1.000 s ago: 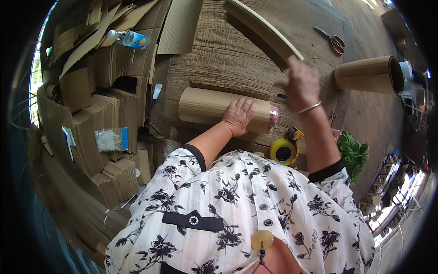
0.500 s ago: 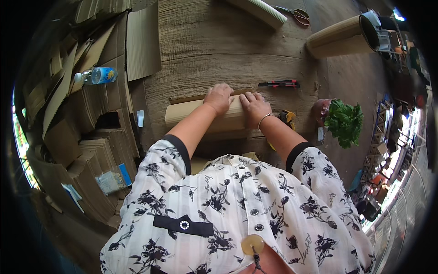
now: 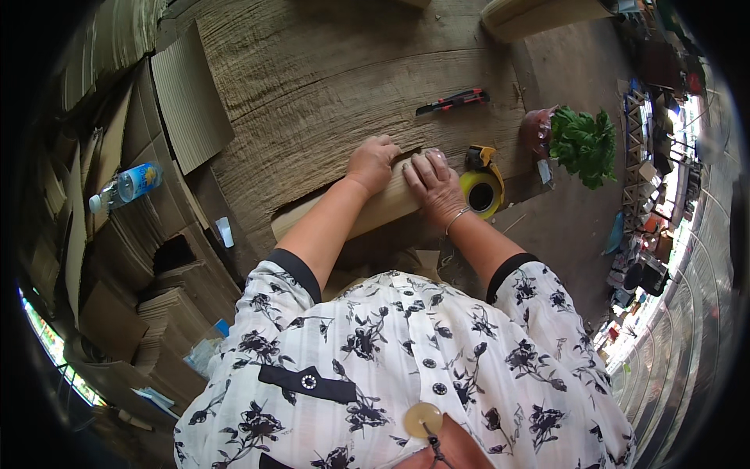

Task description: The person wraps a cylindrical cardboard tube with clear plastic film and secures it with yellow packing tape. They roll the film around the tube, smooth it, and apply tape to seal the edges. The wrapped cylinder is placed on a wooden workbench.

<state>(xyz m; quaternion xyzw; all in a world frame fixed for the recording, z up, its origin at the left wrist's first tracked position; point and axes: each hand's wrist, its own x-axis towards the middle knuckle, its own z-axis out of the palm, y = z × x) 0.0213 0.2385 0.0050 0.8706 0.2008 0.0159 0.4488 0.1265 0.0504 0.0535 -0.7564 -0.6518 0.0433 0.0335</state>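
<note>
My left hand (image 3: 371,166) curls its fingers over the back edge of a tan corrugated cardboard roll (image 3: 391,205) lying crosswise on the wooden tabletop (image 3: 328,70). Beside it, my right hand (image 3: 434,180) grips the roll's right part, fingers bent over the top. My left forearm hides some of the roll. Just right of my right hand sit a roll of yellow tape (image 3: 470,187) and a black-and-yellow tape dispenser (image 3: 484,156). A black-and-red box cutter (image 3: 453,100) lies behind my hands.
Cardboard sheets (image 3: 187,102) and stacks (image 3: 168,320) crowd the left, with a plastic bottle (image 3: 129,186) on them. Leafy greens (image 3: 582,144) beside a reddish container (image 3: 537,125) are at the right. Another cardboard roll (image 3: 531,19) lies at the back right. Cluttered items fill the far right.
My right hand has left the raised cardboard strip at the back and come down onto the roll beside my left hand. The roll now slants up to the right; the view has shifted.
</note>
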